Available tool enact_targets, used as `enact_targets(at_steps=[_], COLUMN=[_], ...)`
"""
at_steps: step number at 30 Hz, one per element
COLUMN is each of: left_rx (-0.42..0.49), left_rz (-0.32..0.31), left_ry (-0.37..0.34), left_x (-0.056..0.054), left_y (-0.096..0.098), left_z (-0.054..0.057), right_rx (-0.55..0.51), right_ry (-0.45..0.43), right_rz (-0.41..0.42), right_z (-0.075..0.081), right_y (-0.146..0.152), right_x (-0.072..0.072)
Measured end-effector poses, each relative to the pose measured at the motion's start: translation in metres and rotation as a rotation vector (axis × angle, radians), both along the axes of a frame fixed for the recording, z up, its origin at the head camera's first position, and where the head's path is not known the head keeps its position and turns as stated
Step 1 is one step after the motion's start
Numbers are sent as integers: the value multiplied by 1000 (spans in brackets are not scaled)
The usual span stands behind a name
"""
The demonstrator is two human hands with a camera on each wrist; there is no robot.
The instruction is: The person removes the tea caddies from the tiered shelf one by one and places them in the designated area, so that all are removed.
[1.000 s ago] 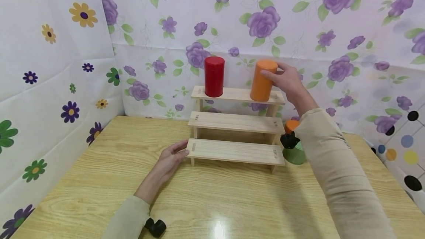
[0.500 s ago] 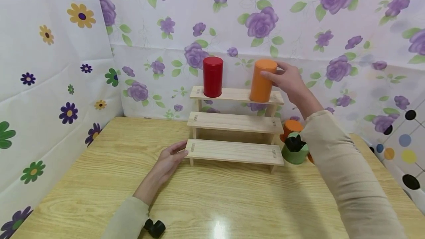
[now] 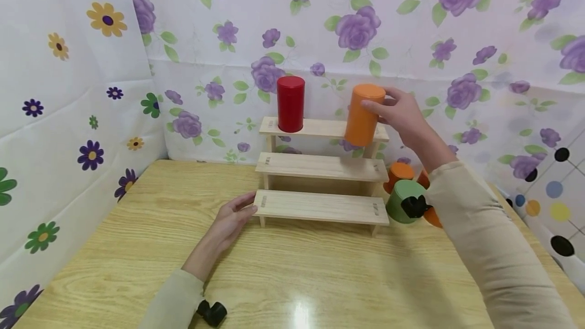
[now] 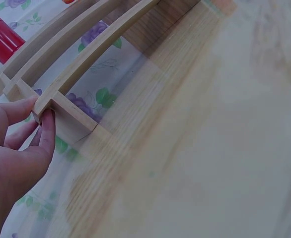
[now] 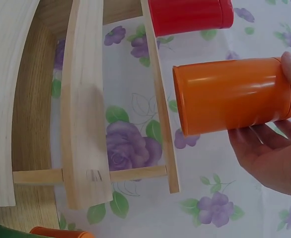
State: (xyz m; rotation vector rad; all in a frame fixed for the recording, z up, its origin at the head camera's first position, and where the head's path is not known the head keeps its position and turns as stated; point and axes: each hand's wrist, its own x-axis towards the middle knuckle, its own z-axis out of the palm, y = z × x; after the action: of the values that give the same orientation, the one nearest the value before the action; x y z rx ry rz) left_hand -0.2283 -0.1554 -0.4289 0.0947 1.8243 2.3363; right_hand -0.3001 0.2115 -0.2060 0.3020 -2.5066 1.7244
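My right hand grips an orange canister near its lid, thumb on the near side. In the right wrist view, a gap shows between the canister's base and the top board. A red canister stands upright on the left part of the top board of a three-step wooden shelf rack. At the rack's lower left, my left hand pinches the end of the lowest board, thumb above and fingertips beneath it.
Right of the rack, partly behind my right forearm, stand a green canister and several orange ones, one an orange canister behind it. A flowered cloth hangs behind the wooden table.
My right hand has brought the orange canister off the top board, slightly toward me and right, tilting it a little. The left hand stays on the lowest board.
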Motion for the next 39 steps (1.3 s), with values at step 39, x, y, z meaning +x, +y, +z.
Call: enact_targets(at_steps=[39], left_rx=[8], left_rz=[4], left_ry=[-8], left_x=[0], left_y=[-1], left_z=[2], right_rx=[60], right_ry=[-6], right_rz=[104], right_z=[-50], right_y=[28], right_x=[50])
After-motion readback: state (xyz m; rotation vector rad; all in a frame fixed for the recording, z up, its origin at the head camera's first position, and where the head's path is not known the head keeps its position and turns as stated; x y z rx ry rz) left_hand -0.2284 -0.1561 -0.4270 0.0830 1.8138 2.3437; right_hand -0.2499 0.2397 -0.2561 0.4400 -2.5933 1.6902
